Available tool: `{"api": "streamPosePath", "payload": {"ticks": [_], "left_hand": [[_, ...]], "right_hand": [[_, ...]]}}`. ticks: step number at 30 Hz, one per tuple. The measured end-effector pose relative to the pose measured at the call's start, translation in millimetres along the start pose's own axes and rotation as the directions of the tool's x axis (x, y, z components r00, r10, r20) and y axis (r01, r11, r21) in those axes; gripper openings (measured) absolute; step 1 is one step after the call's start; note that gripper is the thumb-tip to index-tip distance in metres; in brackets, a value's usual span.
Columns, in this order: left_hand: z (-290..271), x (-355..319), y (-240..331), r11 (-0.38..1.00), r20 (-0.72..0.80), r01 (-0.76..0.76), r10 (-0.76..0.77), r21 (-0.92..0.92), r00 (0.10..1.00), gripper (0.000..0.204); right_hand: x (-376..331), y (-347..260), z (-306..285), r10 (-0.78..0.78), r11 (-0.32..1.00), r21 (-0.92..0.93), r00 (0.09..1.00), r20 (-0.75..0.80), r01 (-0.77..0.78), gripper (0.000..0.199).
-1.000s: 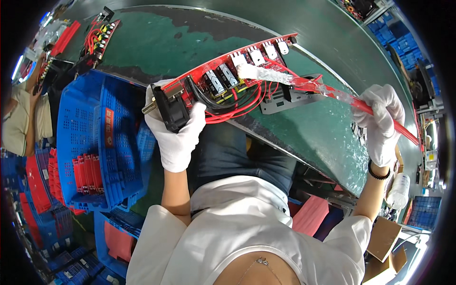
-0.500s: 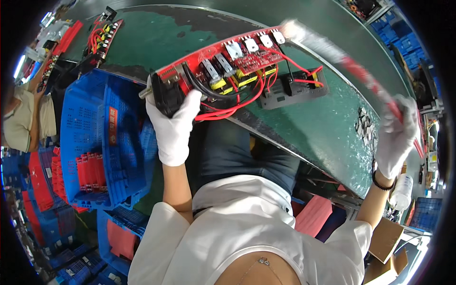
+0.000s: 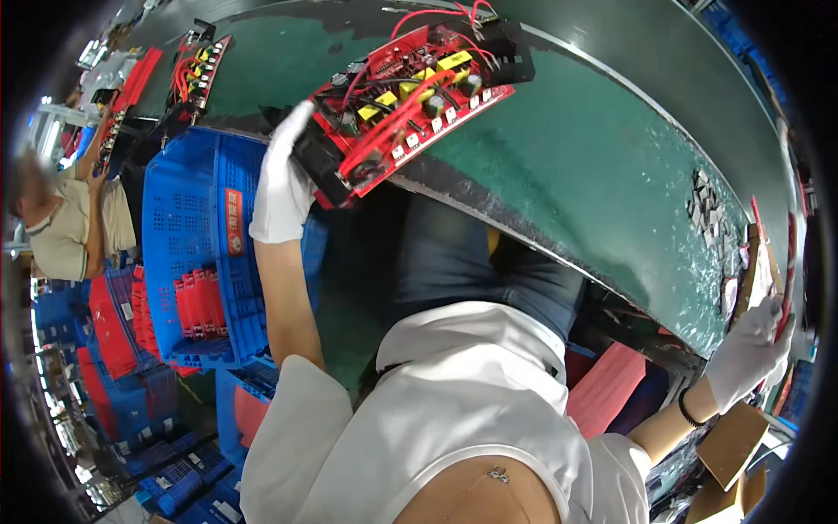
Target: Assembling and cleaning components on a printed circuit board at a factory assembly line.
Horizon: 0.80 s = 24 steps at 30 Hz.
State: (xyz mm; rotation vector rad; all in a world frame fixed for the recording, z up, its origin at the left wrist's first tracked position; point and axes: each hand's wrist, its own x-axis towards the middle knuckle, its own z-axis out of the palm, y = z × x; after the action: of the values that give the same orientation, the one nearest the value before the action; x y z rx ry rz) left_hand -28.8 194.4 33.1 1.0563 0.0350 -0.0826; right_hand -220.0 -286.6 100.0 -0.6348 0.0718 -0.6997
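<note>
Over the left part of the green bench, my left hand (image 3: 284,188) in a white glove grips the black end of a red circuit board assembly (image 3: 410,105). The assembly is tilted, with yellow-wrapped parts, red and black wires and a row of white-tabbed components along its near edge. A black plate (image 3: 511,52) hangs at its far end. Out at the far right, my gloved right hand (image 3: 749,349) is closed round a long thin red tool (image 3: 790,249), held roughly upright. The lens rim bends the tool, and its exact kind is unclear.
Small dark grey pieces (image 3: 709,205) lie on the bench's right side. A blue crate (image 3: 188,253) with red parts stands left, beside another board assembly (image 3: 196,74) on the bench. Cardboard boxes (image 3: 733,445) sit lower right. A co-worker (image 3: 70,218) is at far left.
My left hand has turned the board assembly over, so its component row now faces nearer me. My right hand has moved right and nearer with the red tool, away from the board.
</note>
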Motion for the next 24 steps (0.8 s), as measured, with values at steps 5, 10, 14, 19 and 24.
{"api": "streamPosePath", "payload": {"ticks": [5,10,14,19,24], "left_hand": [[-4.9,5.9,1.0,1.0,-0.08,0.023,-0.024,-0.005,0.997,0.031],[2.2,-0.5,4.5,0.998,-0.161,0.056,-0.055,0.002,0.985,0.03],[15.9,-14.9,7.9,0.997,-0.132,0.077,-0.076,-0.001,0.988,0.031],[21.7,-34.5,-4.6,1.0,-0.165,-0.009,0.007,-0.014,0.986,0.034],[24.7,-54.8,-17.2,0.973,-0.119,-0.166,0.185,0.158,0.975,0.031]], "right_hand": [[-20.8,-5.5,-29.4,0.036,0.999,-0.029,0.99,0.138,-0.033,0.027],[-39.6,-12.3,-52.2,-0.226,0.969,-0.137,0.962,-0.15,0.206,0.037],[-52.5,-30.9,-60.3,-0.215,0.966,-0.181,0.96,-0.18,0.183,0.041],[-59.5,-54.0,-79.9,-0.248,0.935,-0.299,0.954,-0.165,0.192,0.037],[-67.6,-27.4,-49.0,-0.44,0.858,-0.442,0.819,-0.369,0.262,0.028]]}}
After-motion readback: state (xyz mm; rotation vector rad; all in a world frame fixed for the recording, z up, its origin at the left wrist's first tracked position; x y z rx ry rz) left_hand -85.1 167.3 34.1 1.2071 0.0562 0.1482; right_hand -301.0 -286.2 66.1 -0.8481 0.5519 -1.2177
